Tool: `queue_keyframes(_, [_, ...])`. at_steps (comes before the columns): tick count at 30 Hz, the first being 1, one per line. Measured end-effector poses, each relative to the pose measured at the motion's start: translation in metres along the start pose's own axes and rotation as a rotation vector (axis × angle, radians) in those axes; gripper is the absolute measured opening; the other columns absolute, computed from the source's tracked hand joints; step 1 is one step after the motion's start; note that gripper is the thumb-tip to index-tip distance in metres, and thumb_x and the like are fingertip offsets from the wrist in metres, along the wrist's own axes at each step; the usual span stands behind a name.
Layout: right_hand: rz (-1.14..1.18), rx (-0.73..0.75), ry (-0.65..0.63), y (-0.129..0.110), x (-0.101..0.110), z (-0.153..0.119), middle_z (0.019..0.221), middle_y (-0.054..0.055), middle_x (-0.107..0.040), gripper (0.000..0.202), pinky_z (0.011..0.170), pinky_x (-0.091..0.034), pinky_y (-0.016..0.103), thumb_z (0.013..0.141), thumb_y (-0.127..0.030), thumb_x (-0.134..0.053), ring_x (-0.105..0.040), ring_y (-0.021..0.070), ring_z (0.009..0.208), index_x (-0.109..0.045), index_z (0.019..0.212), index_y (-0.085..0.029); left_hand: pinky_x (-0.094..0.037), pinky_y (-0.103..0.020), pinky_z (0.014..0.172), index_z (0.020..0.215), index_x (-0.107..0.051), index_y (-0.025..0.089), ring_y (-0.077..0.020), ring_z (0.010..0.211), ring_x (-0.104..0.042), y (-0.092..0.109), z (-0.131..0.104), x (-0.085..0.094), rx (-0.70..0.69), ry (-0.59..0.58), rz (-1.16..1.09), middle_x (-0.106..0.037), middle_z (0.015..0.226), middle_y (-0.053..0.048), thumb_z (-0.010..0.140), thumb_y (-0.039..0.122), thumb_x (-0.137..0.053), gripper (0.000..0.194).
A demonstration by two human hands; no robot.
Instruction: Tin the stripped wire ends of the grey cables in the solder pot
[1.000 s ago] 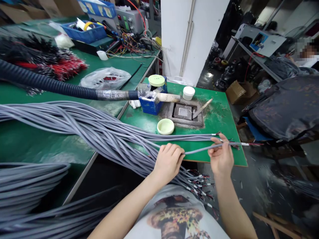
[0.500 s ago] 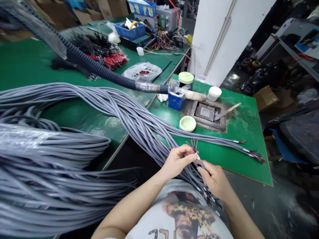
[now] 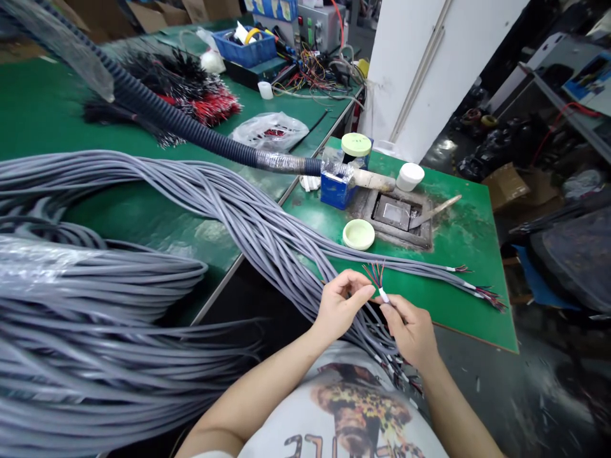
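Note:
Over my lap, my right hand [image 3: 411, 326] grips a grey cable between thumb and fingers, just below its end. A white band [image 3: 384, 295] wraps this end, and thin coloured wires [image 3: 375, 275] fan upward from it. Close on the left, my left hand [image 3: 344, 300] has its fingers curled and its thumb near the index finger. Whatever it may pinch is too small to make out. Beneath and behind both hands runs a bundle of grey cables [image 3: 267, 238], with more stripped ends [image 3: 405, 380] hanging by the shirt. Two groups of cable ends [image 3: 465, 286] lie on the green board.
A solder pot [image 3: 396, 213] with a wooden-looking stick [image 3: 442, 208] sits in the green board [image 3: 458, 235]. Around it are a pale green dish [image 3: 358, 235], a white cup [image 3: 410, 177] and a ribbed hose [image 3: 210, 137]. Coiled cables [image 3: 95, 356] fill the left.
My left hand has come slightly away from the cable end, leaving the white band more exposed. The right hand still holds the cable. The view has shifted slightly.

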State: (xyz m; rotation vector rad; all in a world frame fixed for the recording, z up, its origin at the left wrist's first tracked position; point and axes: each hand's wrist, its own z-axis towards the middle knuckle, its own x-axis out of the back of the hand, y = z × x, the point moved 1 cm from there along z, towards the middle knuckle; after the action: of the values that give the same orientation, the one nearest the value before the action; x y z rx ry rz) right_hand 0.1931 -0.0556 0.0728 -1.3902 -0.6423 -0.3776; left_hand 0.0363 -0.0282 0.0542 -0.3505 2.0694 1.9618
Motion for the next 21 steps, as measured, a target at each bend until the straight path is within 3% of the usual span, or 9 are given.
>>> queue_keyframes(3, [-0.015,0.014,-0.003,-0.001,-0.003,0.001,0.075,0.000,-0.070,0.025,0.057,-0.041,0.019,0.094,-0.031,-0.047,-0.061,0.0107,0.061,-0.068,0.102,-0.019,-0.037,-0.021,0.058,0.080,-0.069,0.017,-0.0083,0.060,-0.046,0.003,-0.001,0.004,-0.165,0.061,0.162,-0.054,0.065,0.002,0.078,0.027,-0.070,0.010])
queue_keyframes(5, [-0.030,0.039,-0.010,-0.003,-0.004,0.002,0.077,0.001,-0.071,0.025,0.059,-0.041,0.019,0.094,-0.030,-0.047,-0.062,0.0108,0.062,-0.068,0.102,-0.019,-0.036,-0.022,0.057,0.084,-0.071,0.017,-0.0081,0.057,-0.044,0.004,-0.001,0.005,-0.199,0.062,0.224,-0.051,0.063,0.003,0.079,0.026,-0.069,0.011])
queue_keyframes(21, [-0.169,0.118,-0.024,-0.006,-0.010,0.003,0.071,0.001,-0.068,0.026,0.058,-0.039,0.021,0.095,-0.029,-0.045,-0.062,0.0122,0.060,-0.066,0.101,-0.016,-0.033,-0.018,0.049,0.084,-0.070,0.014,-0.0045,0.049,-0.036,0.006,0.009,0.004,0.030,0.074,0.132,-0.045,0.053,0.007,0.070,0.030,-0.075,0.021])
